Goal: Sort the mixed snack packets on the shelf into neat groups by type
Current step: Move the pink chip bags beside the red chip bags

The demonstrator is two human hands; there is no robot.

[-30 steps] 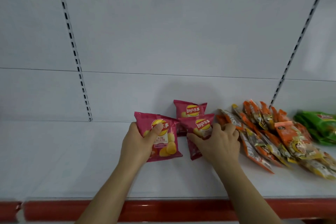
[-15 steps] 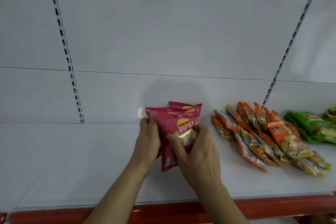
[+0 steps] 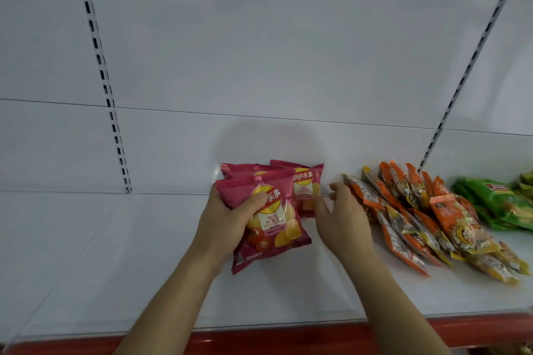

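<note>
The left hand (image 3: pixel 227 220) grips the stacked pink chip packets (image 3: pixel 274 210) mid-shelf (image 3: pixel 86 253) near its back edge, the right hand (image 3: pixel 340 216) hovers open; orange packets (image 3: pixel 418 222) and green packets (image 3: pixel 499 202) lie grouped rightward, so sorting appears nearly complete.

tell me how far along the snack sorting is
Looks done: orange packets lie grouped, green packets beside them on the shelf. In hand: the left hand grips stacked pink chip bags; the right hand hovers open. Left: setting the pink stack down neatly.
</note>
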